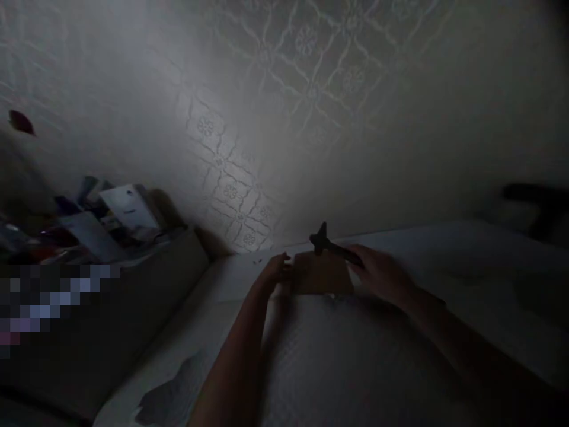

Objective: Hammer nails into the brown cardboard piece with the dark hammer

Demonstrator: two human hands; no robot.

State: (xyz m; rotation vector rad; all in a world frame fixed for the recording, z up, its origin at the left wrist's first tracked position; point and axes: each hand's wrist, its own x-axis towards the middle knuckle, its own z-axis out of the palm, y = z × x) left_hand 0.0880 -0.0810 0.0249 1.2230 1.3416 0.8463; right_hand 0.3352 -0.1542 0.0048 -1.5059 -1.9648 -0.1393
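In dim light, my right hand (382, 273) is closed around the handle of a dark hammer (333, 246). The hammer's head is raised above a flat brown board (320, 276), which looks like wood. Beside the board's left edge is my left hand (278, 270), its fingers curled and drawn together. What they hold, if anything, is too dark and small to make out. A few tiny dark bits (256, 261) lie on the white surface to the left of that hand.
A patterned pale wall (267, 118) rises behind the white work surface (240, 279). On the left, a cabinet (164, 284) carries a white box (131, 207) and other clutter. A grey patch (171, 391) lies at lower left. Some dark object (537, 198) is blurred at right.
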